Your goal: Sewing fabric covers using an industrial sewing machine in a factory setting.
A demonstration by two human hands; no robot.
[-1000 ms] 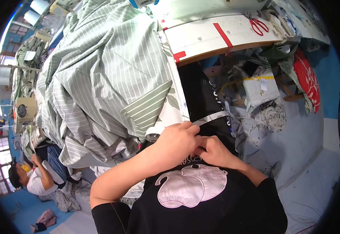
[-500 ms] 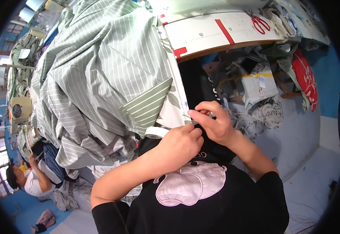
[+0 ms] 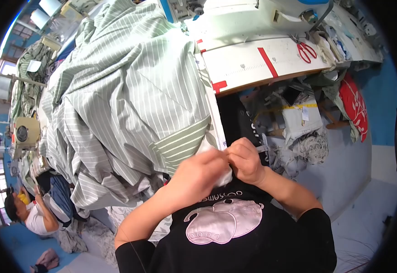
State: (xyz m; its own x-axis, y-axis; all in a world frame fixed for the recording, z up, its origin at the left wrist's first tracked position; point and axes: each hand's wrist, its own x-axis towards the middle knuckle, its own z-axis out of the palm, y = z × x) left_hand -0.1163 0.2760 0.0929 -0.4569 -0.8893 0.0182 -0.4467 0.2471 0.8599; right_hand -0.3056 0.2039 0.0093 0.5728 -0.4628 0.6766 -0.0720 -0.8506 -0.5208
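Note:
A large grey-green fabric with white stripes [image 3: 130, 91] lies heaped over the left part of the sewing table. Along its right side runs a narrow white edge strip [image 3: 217, 123] reaching down to my hands. My right hand [image 3: 245, 161] is closed, its thumb and fingers pinched at the lower end of that strip. My left hand [image 3: 198, 175] is right beside it over the fabric corner, its fingers blurred by motion. White cloth [image 3: 224, 179] shows beneath the left hand. A darker green striped patch [image 3: 182, 143] lies just beyond the left hand.
Red-handled scissors [image 3: 306, 52] lie on the white table top [image 3: 239, 61], near a sewing machine [image 3: 280, 16]. Below the table are a cloth bundle [image 3: 301, 123] and a red printed fabric [image 3: 354, 102]. At far left, another person [image 3: 39, 214] sits near a machine [image 3: 27, 133].
Both hands are lower and closer to my body, and the left hand is now blurred. The white roll beside the left hand no longer shows. More of the sewing machine is visible.

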